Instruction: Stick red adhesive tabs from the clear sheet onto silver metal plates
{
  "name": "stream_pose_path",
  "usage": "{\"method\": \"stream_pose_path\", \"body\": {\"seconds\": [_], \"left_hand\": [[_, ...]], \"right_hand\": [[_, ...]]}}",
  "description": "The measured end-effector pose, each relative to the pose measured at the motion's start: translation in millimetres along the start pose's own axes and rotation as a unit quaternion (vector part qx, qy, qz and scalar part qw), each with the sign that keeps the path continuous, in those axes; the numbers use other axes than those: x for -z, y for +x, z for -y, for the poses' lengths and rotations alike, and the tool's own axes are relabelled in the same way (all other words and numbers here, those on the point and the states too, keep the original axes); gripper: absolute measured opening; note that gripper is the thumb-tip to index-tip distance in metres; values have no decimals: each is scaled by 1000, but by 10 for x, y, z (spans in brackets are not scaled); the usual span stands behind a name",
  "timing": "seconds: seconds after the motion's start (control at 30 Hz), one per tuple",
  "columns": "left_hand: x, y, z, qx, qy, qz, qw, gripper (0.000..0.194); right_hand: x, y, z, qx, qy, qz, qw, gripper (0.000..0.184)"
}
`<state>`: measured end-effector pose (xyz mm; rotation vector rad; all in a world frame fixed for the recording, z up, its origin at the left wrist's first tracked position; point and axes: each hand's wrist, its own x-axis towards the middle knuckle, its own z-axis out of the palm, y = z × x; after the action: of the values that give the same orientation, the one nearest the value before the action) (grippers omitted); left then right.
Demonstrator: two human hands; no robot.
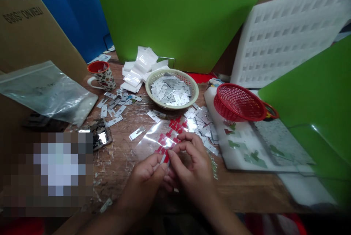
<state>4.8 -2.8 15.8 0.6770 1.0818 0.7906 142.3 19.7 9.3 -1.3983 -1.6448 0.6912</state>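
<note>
Left hand pinches small metal plate above counter, presumably steadying it for right hand, fingers bent at its red sticker, grip unclear; sticker sheet just beyond, likely for reach.

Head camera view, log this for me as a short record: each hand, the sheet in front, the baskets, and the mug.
Left hand: pinches a small piece with red on it
Right hand: thumb at the same piece; grip unclear
Clear plastic sheet: on the wooden tabletop, bearing red cut-out shapes
Cream basket: perforated, holds a heap of metal plates
Red basket: on a white slab, at right
Patterned mug: upright, at left
</note>
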Motion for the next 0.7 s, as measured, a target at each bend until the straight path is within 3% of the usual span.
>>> {"method": "stream_pose_path", "body": {"seconds": [0.23,0.37,0.43,0.5,0.6,0.7], "left_hand": [[24,4,34,-3,6,-2,1000,19],[54,44,58,-2,-17,-5,1000,18],[72,63,70,5,-20,-6,1000,20],[90,76,82,15,-18,-14,1000,21],[104,81,100,24,-20,-18,999,22],[95,67,130,27,-24,3,999,24]], "right_hand": [[8,-10,9,101,-120,-51,986,3],[36,-18,-10,113,-135,-40,984,11],[71,16,-51,66,-72,-8,995,14],[123,79,-97,-29,42,20,998,16],[191,178,-125,-164,181,16,970,27],[168,196,-85,-189,190,75,960,30]]}}
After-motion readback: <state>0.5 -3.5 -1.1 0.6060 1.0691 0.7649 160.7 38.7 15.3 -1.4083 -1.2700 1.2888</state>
